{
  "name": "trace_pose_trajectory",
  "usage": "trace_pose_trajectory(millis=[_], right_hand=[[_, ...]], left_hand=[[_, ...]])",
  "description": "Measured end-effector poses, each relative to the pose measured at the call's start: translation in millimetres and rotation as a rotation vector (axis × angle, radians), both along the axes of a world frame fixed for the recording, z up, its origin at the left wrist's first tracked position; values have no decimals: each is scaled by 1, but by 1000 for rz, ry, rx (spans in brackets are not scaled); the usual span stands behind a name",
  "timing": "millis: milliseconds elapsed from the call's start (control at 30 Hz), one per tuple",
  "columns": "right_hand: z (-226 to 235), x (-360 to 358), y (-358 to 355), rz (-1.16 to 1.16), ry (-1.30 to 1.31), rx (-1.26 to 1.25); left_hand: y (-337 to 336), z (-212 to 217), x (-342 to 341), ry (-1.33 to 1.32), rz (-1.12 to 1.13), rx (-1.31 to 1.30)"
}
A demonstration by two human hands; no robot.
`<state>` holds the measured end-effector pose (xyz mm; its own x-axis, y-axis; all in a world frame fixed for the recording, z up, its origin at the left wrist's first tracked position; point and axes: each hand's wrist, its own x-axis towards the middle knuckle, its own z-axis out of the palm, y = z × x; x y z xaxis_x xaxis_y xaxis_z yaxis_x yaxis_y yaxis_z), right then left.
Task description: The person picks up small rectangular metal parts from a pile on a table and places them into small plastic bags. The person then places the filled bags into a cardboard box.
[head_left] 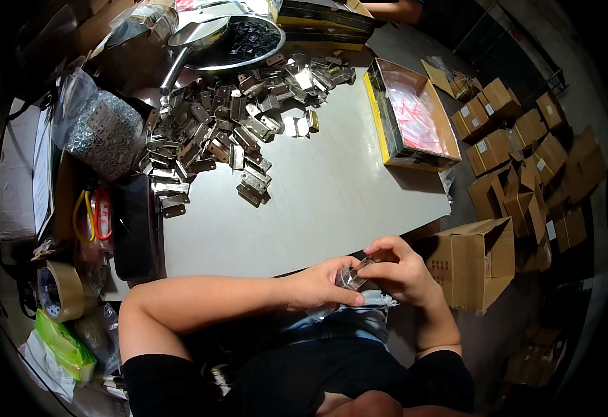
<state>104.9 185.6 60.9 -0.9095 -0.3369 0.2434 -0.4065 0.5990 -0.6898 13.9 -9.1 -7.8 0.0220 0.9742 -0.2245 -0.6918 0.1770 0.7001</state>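
Observation:
Close to my body, at the near edge of the table, my left hand [321, 283] is closed round a small clear plastic bag [350, 278]. My right hand [403, 272] pinches the bag's upper edge between thumb and fingers. Something shiny shows through the plastic, but its kind cannot be made out. Beyond my hands, a heap of small metal hardware pieces [238, 118] with screw holes spreads over the white table [304, 201]. A few of those pieces lie apart at the heap's near side.
Behind the heap stands a metal bowl [280, 52] of black parts with a scoop [196, 35]. An open box [373, 132] of clear bags stands right. Left are a bag of screws [106, 132], a phone [135, 226], scissors [85, 215] and tape [61, 292]. Cartons [488, 156] crowd the floor.

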Motion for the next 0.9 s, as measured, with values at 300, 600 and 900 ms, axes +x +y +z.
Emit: trace_pose_trajectory(millis=[300,600,900], right_hand=[[14,2,-18,-92,-28,1],[1,8,-23,-134,110,-63],[-18,17,-40,-552,-23,-307]], left_hand=[[4,-5,3,201,78,110],[1,3,6,402,210,168],[-2,9,5,748,294,90]])
